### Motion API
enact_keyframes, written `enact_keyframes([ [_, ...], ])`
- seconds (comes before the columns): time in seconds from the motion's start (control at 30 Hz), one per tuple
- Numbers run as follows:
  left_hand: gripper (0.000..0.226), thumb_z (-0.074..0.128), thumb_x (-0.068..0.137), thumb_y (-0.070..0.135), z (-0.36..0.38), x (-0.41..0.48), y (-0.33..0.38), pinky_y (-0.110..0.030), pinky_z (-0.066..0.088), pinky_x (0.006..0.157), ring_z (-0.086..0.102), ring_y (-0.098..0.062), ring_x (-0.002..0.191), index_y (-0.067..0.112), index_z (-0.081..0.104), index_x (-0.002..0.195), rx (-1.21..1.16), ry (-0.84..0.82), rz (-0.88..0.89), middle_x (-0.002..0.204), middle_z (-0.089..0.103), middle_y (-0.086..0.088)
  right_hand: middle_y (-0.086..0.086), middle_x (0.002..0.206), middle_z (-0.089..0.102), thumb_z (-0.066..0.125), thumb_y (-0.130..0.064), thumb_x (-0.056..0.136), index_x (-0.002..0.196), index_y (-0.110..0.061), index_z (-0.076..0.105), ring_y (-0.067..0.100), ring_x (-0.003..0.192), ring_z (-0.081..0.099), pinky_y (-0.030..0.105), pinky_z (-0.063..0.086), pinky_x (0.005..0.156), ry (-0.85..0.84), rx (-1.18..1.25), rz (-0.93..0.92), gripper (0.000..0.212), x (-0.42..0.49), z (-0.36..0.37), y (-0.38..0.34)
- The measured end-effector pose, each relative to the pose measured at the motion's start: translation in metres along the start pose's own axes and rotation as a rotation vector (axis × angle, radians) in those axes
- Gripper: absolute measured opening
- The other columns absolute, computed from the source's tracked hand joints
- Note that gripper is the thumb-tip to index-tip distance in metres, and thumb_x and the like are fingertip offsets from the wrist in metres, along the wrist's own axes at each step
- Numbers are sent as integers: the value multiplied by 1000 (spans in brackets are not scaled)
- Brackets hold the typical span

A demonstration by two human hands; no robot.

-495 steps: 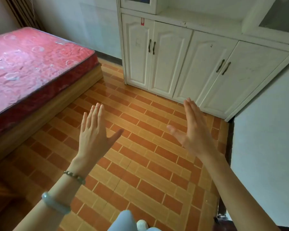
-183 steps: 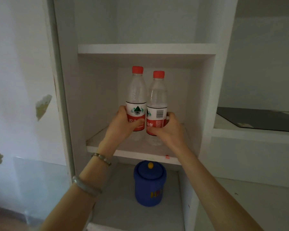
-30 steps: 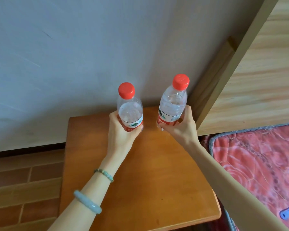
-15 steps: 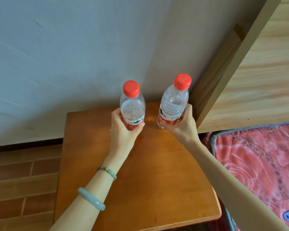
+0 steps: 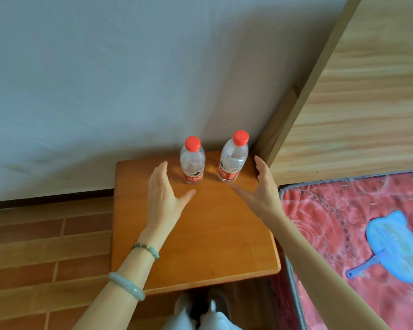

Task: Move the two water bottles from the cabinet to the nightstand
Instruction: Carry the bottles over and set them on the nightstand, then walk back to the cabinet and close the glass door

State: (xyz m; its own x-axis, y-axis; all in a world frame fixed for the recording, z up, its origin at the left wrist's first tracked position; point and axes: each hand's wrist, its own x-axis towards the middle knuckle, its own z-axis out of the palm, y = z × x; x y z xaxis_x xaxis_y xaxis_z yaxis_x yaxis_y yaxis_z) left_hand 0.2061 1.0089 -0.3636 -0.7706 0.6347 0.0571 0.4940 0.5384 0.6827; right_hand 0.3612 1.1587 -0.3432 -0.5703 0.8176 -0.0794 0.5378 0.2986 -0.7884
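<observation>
Two clear water bottles with red caps and red labels stand upright at the back of the orange wooden nightstand (image 5: 200, 246), close to the wall. The left bottle (image 5: 192, 160) and the right bottle (image 5: 233, 157) stand a small gap apart. My left hand (image 5: 165, 196) hovers open just in front and left of the left bottle, fingers spread, touching nothing. Open as well, my right hand (image 5: 260, 189) hangs in front and right of the right bottle, near the headboard.
A grey wall (image 5: 105, 91) rises behind the nightstand. A light wooden headboard (image 5: 358, 103) stands at the right, with a red mattress (image 5: 343, 222) below it carrying a blue hand fan (image 5: 396, 253). Brown tiled floor (image 5: 45, 246) lies to the left.
Both hands have let go of the bottles, which now stand on the nightstand near the wall. The hands have pulled back toward me and opened.
</observation>
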Motion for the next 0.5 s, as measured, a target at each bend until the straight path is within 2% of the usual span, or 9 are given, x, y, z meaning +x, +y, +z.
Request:
enact_keyframes([
  [0.07,88,74,71,38,-35,-13,22,-41,35,105,31,-29,133,6,29,139,35,5,28,142,37,-17,9,146,31,77,-25,72,141,-12,21,21,133,29,40,31,107,-15,-27,-49,89,-23,-27,-37],
  [0.13,86,70,72,43,-74,-26,46,-41,34,105,31,-28,134,7,29,139,77,11,68,143,37,-16,5,145,31,77,-22,73,141,-15,23,19,133,28,38,31,107,-14,-30,-118,87,-45,-53,-79],
  [0.23,84,66,72,46,-134,-44,86,-40,32,106,31,-26,134,7,31,138,62,22,106,142,38,-15,-5,141,29,77,-18,71,140,-17,24,14,133,27,21,25,106,-14,-58,-276,87,-73,-90,-143],
  [0.3,84,66,72,45,-176,-55,110,-42,33,107,31,-26,134,7,32,138,44,46,102,142,38,-15,2,144,30,78,-22,71,139,-13,26,13,132,27,11,20,104,-35,-112,-356,86,-88,-113,-184],
  [0.43,86,65,73,49,-250,-74,140,-41,25,110,24,-24,138,7,29,140,142,84,141,146,34,-14,14,145,30,74,-30,70,138,-6,29,19,134,26,20,20,109,-62,-196,-487,85,-110,-149,-251],
  [0.5,85,63,74,50,-284,-82,151,-46,26,110,24,-25,138,6,31,139,231,104,198,146,34,-15,14,147,28,75,-31,70,139,-8,27,23,136,24,33,23,111,-77,-268,-556,87,-120,-161,-278],
])
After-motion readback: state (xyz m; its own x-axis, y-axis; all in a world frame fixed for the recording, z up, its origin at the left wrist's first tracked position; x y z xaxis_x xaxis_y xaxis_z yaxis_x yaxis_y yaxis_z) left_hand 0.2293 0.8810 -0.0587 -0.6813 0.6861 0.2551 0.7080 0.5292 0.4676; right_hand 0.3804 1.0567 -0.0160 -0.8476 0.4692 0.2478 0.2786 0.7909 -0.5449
